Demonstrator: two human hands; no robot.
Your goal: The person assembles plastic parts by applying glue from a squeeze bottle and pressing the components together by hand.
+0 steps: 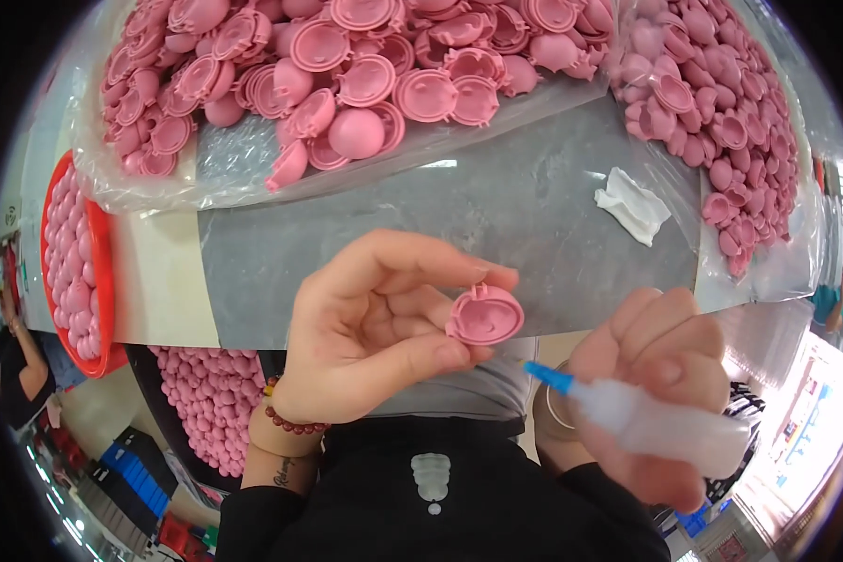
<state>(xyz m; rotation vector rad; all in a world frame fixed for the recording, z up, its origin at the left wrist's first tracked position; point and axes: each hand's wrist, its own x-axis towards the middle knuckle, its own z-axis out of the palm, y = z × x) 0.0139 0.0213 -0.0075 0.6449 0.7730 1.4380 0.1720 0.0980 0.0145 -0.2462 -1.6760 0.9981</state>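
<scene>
Between the thumb and fingers of my left hand (361, 328) is a pink plastic half shell (485, 316), its hollow side facing me and small tabs on its upper rim. My right hand (656, 365) is wrapped round a translucent squeeze bottle (665, 426) with a blue nozzle (546, 377). The nozzle points up and left toward the shell, a short gap apart from it. Both hands are over the near edge of the grey table (281, 272).
Pink half shells (365, 80) lie heaped on clear plastic at the back, with another heap (721, 122) at the right. A crumpled white scrap (632, 206) lies on the table. At left stand a red basin (106, 272) of pink pieces and, lower, a dark container of pink balls (211, 403).
</scene>
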